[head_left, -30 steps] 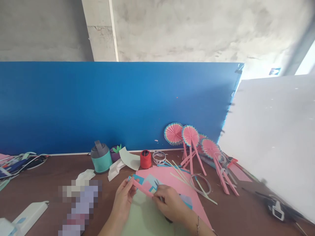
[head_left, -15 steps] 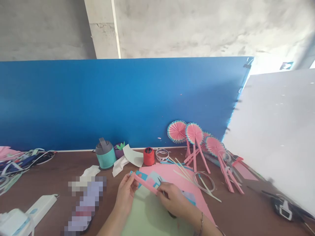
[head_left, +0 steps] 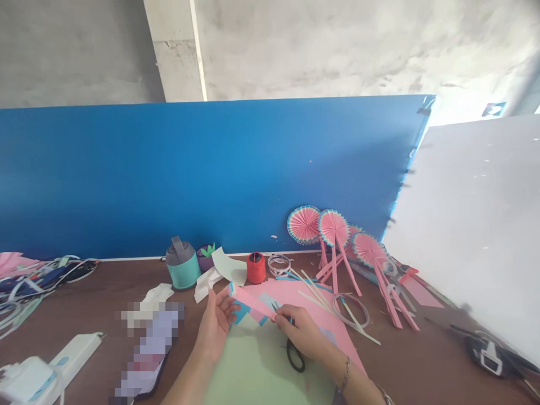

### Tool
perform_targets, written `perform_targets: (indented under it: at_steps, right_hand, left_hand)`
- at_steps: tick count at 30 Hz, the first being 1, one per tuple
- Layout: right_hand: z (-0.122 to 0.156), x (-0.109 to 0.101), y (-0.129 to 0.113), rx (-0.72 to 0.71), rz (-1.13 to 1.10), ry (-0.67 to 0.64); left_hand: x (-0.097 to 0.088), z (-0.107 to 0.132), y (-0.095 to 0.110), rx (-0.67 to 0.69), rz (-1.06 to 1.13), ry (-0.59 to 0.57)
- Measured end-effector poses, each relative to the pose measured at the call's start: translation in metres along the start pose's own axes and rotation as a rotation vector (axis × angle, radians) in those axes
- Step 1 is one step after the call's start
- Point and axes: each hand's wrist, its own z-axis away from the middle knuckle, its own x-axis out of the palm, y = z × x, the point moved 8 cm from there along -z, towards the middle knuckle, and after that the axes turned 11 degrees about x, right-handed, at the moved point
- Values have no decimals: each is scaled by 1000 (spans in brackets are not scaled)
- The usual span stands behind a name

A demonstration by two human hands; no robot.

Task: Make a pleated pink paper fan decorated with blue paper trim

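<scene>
A pleated pink paper strip [head_left: 254,302] with a blue-and-white left end slants across the middle. My right hand [head_left: 302,331] pinches its right end and also holds a pair of scissors [head_left: 296,360]; the black handle loop hangs below the palm and the tips poke out past the fingers. My left hand [head_left: 216,323] is beside the strip's blue end, fingers apart; whether a fingertip touches the paper is unclear. Beneath both hands lie a pale green sheet [head_left: 257,365], a larger pink sheet [head_left: 304,289] and blue paper pieces [head_left: 241,313].
Pink paper fans [head_left: 333,228] with strip handles lean against the blue partition [head_left: 189,169]. Behind the sheets stand a teal container [head_left: 184,273] and a red container [head_left: 256,269]. A phone [head_left: 149,351] and power strip [head_left: 70,363] lie left, a black-and-white device [head_left: 487,357] right.
My left hand has loosened from the strip's blue end, and its fingers have spread. The strip shows wider, and more of the scissors' handle is visible under my right hand.
</scene>
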Motion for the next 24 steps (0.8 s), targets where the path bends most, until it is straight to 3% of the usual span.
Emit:
perform_targets:
  at_steps: [7, 12, 15, 24]
  right_hand:
    - [-2, 4, 2, 20, 5, 25]
    - [2, 8, -3, -6, 17, -32]
    - [8, 11, -11, -39, -74, -115]
    - [5, 7, -4, 9, -428, -29]
  left_hand:
    - [24, 13, -15, -23, -182, -266]
    - [23, 15, -10, 24, -248, -202]
    - [25, 18, -6, 49, -298, -235]
    - [40, 42, -35, -199, -418, -445]
